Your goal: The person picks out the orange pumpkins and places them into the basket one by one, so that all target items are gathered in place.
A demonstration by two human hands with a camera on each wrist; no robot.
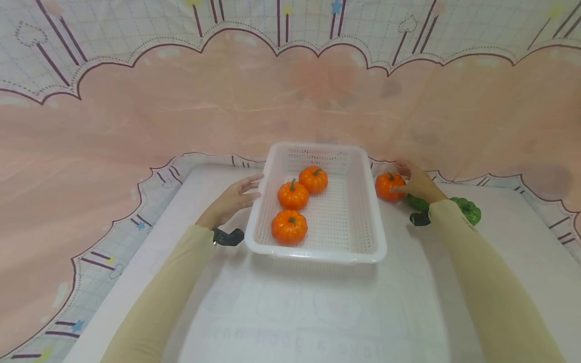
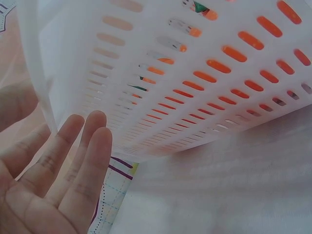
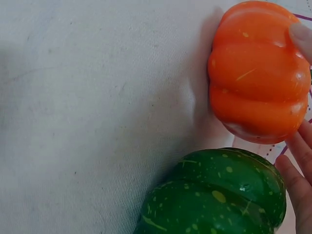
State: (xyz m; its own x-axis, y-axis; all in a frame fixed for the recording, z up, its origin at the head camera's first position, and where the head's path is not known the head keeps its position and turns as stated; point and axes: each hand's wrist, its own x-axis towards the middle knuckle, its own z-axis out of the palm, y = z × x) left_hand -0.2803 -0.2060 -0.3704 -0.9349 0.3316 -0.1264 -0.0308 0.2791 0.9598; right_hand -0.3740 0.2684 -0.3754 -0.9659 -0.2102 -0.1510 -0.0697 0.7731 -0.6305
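A white perforated plastic basket (image 1: 317, 254) holds three small orange pumpkins with green stems: a front one (image 1: 289, 228), a middle one (image 1: 293, 195) and a back one (image 1: 313, 180). My left hand (image 1: 233, 201) is at the basket's left rim, fingers extended; in the left wrist view, the fingers (image 2: 90, 161) lie along the outside of its wall. To the basket's right, my right hand (image 1: 419, 184) grips another orange pumpkin (image 1: 388, 187), thumb on one side and fingers on the other. Close beside that pumpkin in the right wrist view lies a speckled green pumpkin (image 3: 214, 195).
Another green pumpkin (image 1: 468, 210) sits past my right wrist, partly behind the sleeve. Everything stands on a white-covered table (image 1: 290, 312). A peach patterned cloth (image 1: 254, 101) rises along its back edge and hangs at the sides.
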